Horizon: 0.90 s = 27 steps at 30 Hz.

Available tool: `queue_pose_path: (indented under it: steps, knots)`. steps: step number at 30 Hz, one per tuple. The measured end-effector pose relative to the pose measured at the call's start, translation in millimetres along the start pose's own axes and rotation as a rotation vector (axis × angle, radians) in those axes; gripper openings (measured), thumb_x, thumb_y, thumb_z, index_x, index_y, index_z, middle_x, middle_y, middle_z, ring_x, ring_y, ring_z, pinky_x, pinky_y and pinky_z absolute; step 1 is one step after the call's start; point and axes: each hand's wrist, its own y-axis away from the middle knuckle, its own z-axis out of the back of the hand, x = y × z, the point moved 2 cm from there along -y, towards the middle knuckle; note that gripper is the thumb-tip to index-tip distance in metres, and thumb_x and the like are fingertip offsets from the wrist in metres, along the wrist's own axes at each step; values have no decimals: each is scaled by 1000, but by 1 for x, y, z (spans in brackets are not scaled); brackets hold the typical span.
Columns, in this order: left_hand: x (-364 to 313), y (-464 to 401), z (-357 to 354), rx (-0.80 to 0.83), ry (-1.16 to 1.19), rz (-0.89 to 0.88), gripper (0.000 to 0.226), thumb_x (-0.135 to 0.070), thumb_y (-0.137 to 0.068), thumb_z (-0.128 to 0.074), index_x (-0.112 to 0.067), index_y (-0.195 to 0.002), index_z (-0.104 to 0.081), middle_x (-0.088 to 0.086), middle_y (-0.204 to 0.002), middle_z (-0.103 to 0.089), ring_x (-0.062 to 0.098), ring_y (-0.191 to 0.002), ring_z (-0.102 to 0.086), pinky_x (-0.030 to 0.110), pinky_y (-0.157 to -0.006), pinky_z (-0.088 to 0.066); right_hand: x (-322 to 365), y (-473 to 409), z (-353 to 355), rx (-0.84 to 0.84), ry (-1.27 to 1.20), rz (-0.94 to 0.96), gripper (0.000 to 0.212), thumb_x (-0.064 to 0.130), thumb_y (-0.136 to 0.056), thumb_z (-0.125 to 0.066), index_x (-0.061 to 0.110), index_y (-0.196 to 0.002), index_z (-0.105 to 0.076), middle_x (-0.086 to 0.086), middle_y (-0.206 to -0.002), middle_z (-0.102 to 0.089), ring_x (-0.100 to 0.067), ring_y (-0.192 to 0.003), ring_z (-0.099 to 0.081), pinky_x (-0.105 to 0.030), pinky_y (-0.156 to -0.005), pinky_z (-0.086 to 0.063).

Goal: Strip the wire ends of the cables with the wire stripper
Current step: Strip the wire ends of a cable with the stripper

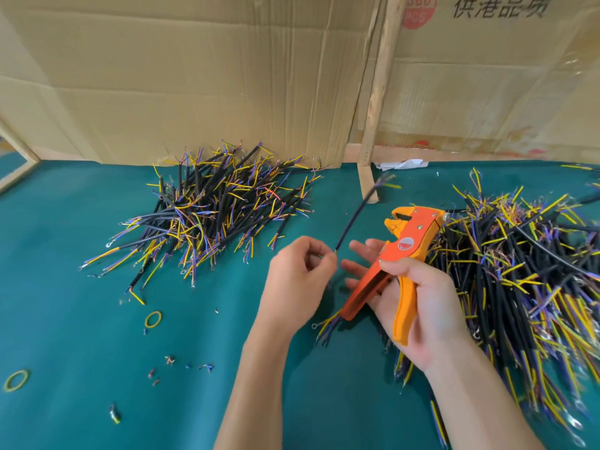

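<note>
Black-sheathed, one cable point(354, 219) slants up and away over the middle of the table point(97, 319), its far end blurred, with thin coloured wires fanning out there. Its near end is pinched in the grip of the left hand point(300, 271), whose fingers curl in around the yellow wire tip. Just to the right, the right hand point(412, 297) holds the orange wire stripper point(389, 271): the thumb lies over one handle and the palm backs the other, while the fingers stretch out straight behind the tool. The stripper's head points up and to the left, close to the cable but not touching it, and its handles are spread apart.

A loose heap of cables point(211, 206) lies on the green table to the left, beyond the hands. A larger pile point(519, 271) spreads along the right side, reaching under the right forearm. Two yellow rubber bands point(153, 319) and small scraps of stripped insulation point(168, 360) lie scattered on the near left part of the table. Cardboard sheets point(194, 76) stand upright along the back edge.
</note>
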Motion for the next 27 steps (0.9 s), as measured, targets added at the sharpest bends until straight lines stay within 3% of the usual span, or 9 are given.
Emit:
queue_pose_path:
  steps: [4,8,15,17,21,22,25,27]
  knots:
    - [2,2,-2,135,-97,1,12,-15,-85,-67,-21,-75,-62,1,-59,-61,9,-50,-47,25,-54,-40,9,2,1,62,-57,30,51,7,-73,-54,-2,-123,-58,-22,-136,-63,-35,-93,-69,-40,-73,-54]
    - [1,3,0,164,-163,11,11,-13,-79,-68,-21,-73,-63,-10,-54,-58,6,-47,-47,20,-53,-40,12,1,6,71,-64,46,68,8,-71,-54,-9,-136,-53,-21,-139,-61,-31,-93,-69,-38,-72,-55]
    - [-3,4,-1,263,-207,16,6,-21,-70,-70,-21,-74,-66,-10,-60,-62,6,-54,-51,22,-60,-46,12,2,4,150,-64,49,65,9,-59,-64,-4,-122,-61,-18,-129,-68,-32,-90,-68,-39,-73,-54]
    - [-4,4,1,220,-154,-7,13,-24,-70,-65,-24,-82,-67,-12,-68,-65,8,-62,-56,24,-65,-49,11,2,3,154,-54,46,61,7,-62,-61,-3,-122,-60,-19,-129,-67,-31,-88,-68,-39,-72,-53]
    - [-10,1,-1,73,64,-51,25,-24,-91,-57,-29,-113,-66,-7,-103,-72,11,-94,-66,33,-86,-53,3,3,-2,188,-9,-15,57,2,-68,-53,-8,-123,-61,-21,-125,-68,-31,-87,-67,-38,-68,-55]
    - [-12,1,-3,58,134,-53,22,-24,-94,-55,-30,-112,-65,-5,-105,-73,11,-94,-68,34,-85,-55,0,4,-5,210,17,-37,57,1,-68,-53,-9,-123,-62,-21,-127,-68,-32,-90,-66,-39,-69,-55]
    - [-18,4,-8,21,270,-51,24,-9,-100,-52,-27,-101,-67,-1,-87,-77,12,-72,-71,27,-62,-57,-9,4,-12,250,115,-67,56,2,-70,-55,-9,-124,-64,-24,-132,-65,-37,-99,-61,-42,-73,-54]
    - [-16,4,-8,-55,293,-22,24,-5,-100,-53,-23,-100,-70,1,-80,-76,18,-72,-73,31,-59,-58,-13,4,-14,253,178,-80,47,4,-72,-57,-3,-115,-73,-23,-127,-68,-38,-99,-65,-44,-75,-55]
